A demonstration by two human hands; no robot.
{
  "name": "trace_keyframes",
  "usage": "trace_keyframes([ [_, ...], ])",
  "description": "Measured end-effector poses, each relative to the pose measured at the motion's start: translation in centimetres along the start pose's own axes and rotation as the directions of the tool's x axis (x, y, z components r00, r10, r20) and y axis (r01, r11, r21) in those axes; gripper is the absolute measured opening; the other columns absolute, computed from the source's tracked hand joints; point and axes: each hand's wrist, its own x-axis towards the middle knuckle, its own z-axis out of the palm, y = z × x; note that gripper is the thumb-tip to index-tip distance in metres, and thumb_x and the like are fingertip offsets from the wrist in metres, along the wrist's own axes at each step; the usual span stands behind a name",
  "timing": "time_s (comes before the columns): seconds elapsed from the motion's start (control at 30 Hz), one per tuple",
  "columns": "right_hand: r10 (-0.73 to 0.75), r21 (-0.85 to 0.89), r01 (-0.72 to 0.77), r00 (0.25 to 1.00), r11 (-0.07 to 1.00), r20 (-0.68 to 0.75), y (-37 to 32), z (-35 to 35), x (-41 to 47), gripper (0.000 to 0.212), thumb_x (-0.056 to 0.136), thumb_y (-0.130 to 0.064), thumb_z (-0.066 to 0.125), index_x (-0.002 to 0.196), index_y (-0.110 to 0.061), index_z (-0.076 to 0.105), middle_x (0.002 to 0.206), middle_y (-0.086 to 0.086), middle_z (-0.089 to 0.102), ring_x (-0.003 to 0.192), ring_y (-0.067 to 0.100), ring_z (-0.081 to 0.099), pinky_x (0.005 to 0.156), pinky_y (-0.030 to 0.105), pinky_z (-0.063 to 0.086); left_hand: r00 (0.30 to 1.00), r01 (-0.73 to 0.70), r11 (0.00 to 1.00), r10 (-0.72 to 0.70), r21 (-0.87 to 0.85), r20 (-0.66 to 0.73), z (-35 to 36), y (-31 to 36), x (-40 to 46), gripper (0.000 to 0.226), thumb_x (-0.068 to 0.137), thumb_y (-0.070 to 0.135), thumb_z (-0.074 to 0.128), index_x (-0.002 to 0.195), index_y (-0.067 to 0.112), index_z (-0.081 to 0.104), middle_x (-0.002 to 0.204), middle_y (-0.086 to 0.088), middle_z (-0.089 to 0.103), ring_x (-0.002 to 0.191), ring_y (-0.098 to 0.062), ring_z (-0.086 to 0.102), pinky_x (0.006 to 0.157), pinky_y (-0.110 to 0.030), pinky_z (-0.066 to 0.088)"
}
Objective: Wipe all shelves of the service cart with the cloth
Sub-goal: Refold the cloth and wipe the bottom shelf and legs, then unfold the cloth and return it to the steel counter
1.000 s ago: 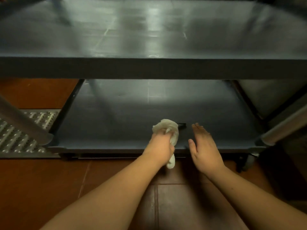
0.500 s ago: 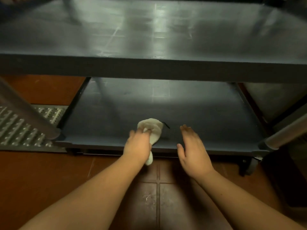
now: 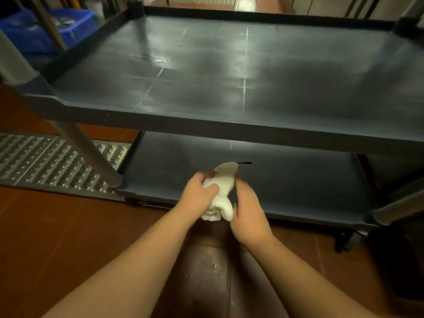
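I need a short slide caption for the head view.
Both hands, left and right, hold a white cloth above the cart's bottom shelf.

floor [image 3: 52, 237]: red-brown tile | metal drain grate [image 3: 46, 161] L | blue crate [image 3: 43, 26] top-L

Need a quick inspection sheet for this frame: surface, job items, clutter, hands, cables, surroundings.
Surface: dark grey service cart; upper shelf bare and glossy with streaks; lower shelf dark, bare to the right of the hands.
Job's things: white cloth bunched above the lower shelf's front edge.
Clutter: small thin dark item on the lower shelf just behind the cloth; too small to tell what it is.
Hands: left hand grips the cloth; right hand is at the cloth's right side, grip unclear.
Cables: nothing seen.
Surroundings: brown tiled floor, perforated metal floor grate at left, blue crate at back left.
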Motion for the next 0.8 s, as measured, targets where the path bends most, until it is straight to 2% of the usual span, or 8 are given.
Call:
trace_keyframes([
  [0.1, 0.063, -0.006, -0.063, 0.998, 0.998, 0.013, -2.5, -3.4, -3.5, 0.085, 0.084, 0.001, 0.05, 0.152, -0.041, 0.022, 0.14, -0.052, 0.021, 0.133, -0.023, 0.024, 0.104, 0.004, 0.03, 0.992, 0.122, 0.982, -0.116, -0.145, 0.049, -0.6, 1.8, -4.1, 0.034, 0.077, 0.015, 0.059, 0.11, 0.025, 0.056, 0.109, -0.001, 0.064, 0.093, -0.015, 0.063, 0.078, -0.031, 0.052],
  [0.13, 0.082, -0.02, -0.081, 0.996, 0.997, 0.03, -3.8, -4.6, -4.8, 0.088, 0.085, 0.003, 0.05, 0.155, -0.04, 0.019, 0.145, -0.05, 0.016, 0.135, -0.025, 0.017, 0.108, 0.003, 0.024, 0.985, 0.17, 0.973, -0.161, -0.157, 0.068, -1.3, 2.6, -5.9, 0.034, 0.072, 0.018, 0.06, 0.104, 0.028, 0.056, 0.108, -0.003, 0.065, 0.093, -0.016, 0.064, 0.081, -0.035, 0.054],
  [0.23, 0.086, -0.126, -0.073, 0.991, 0.989, 0.1, -8.2, -7.9, -8.2, 0.083, 0.092, -0.006, 0.052, 0.16, -0.031, 0.012, 0.165, -0.019, 0.01, 0.15, -0.007, 0.002, 0.124, 0.024, 0.015, 0.949, 0.286, 0.95, -0.263, -0.122, 0.172, -4.1, 6.5, -11.2, 0.032, 0.075, 0.012, 0.061, 0.105, 0.022, 0.06, 0.1, -0.002, 0.068, 0.092, -0.019, 0.065, 0.085, -0.037, 0.052],
  [0.33, 0.059, -0.164, -0.033, 0.987, 0.986, 0.152, -14.8, -12.3, -10.9, 0.078, 0.096, -0.012, 0.052, 0.16, -0.031, 0.012, 0.166, -0.015, 0.009, 0.153, 0.001, 0.002, 0.125, 0.032, 0.014, 0.915, 0.346, 0.935, -0.32, -0.073, 0.246, -8.1, 12.1, -16.3, 0.032, 0.079, 0.007, 0.061, 0.105, 0.024, 0.064, 0.1, 0.002, 0.069, 0.096, -0.016, 0.066, 0.089, -0.04, 0.054],
  [0.47, -0.028, -0.14, 0.056, 0.98, 0.989, 0.196, -25.5, -20.0, -12.7, 0.074, 0.093, -0.009, 0.052, 0.158, -0.027, 0.022, 0.166, -0.008, 0.015, 0.154, 0.008, 0.009, 0.126, 0.037, 0.017, 0.908, 0.313, 0.949, -0.285, -0.046, 0.306, -14.8, 21.9, -21.8, 0.034, 0.082, 0.007, 0.062, 0.11, 0.026, 0.063, 0.11, 0.003, 0.068, 0.102, -0.015, 0.065, 0.094, -0.042, 0.053],
  [0.6, -0.144, -0.205, 0.178, 0.975, 0.962, 0.172, -35.9, -28.1, -12.4, 0.066, 0.089, -0.012, 0.057, 0.152, -0.022, 0.038, 0.16, 0.0, 0.035, 0.15, 0.018, 0.026, 0.123, 0.044, 0.024, 0.92, 0.19, 0.982, -0.17, -0.021, 0.353, -21.9, 33.2, -26.6, 0.037, 0.081, 0.008, 0.061, 0.116, 0.023, 0.062, 0.114, 0.0, 0.066, 0.104, -0.016, 0.065, 0.091, -0.04, 0.054],
  [0.7, -0.242, -0.215, 0.272, 0.957, 0.938, 0.157, -43.2, -34.1, -12.4, 0.058, 0.087, -0.015, 0.062, 0.143, -0.021, 0.049, 0.147, -0.003, 0.051, 0.143, 0.018, 0.039, 0.118, 0.052, 0.03, 0.906, 0.081, 0.997, -0.067, -0.016, 0.417, -26.8, 40.9, -29.9, 0.039, 0.077, 0.018, 0.06, 0.115, 0.022, 0.064, 0.112, -0.001, 0.068, 0.1, -0.015, 0.067, 0.086, -0.039, 0.056],
  [0.8, -0.268, -0.189, 0.286, 0.957, 0.939, 0.114, -50.3, -39.2, -11.9, 0.046, 0.088, -0.02, 0.062, 0.133, -0.025, 0.056, 0.127, -0.011, 0.06, 0.125, 0.01, 0.051, 0.117, 0.057, 0.027, 0.887, 0.055, 0.994, -0.004, -0.096, 0.462, -31.5, 47.6, -32.2, 0.027, 0.091, 0.019, 0.055, 0.117, 0.019, 0.064, 0.111, -0.005, 0.069, 0.095, -0.016, 0.069, 0.075, -0.033, 0.058],
])
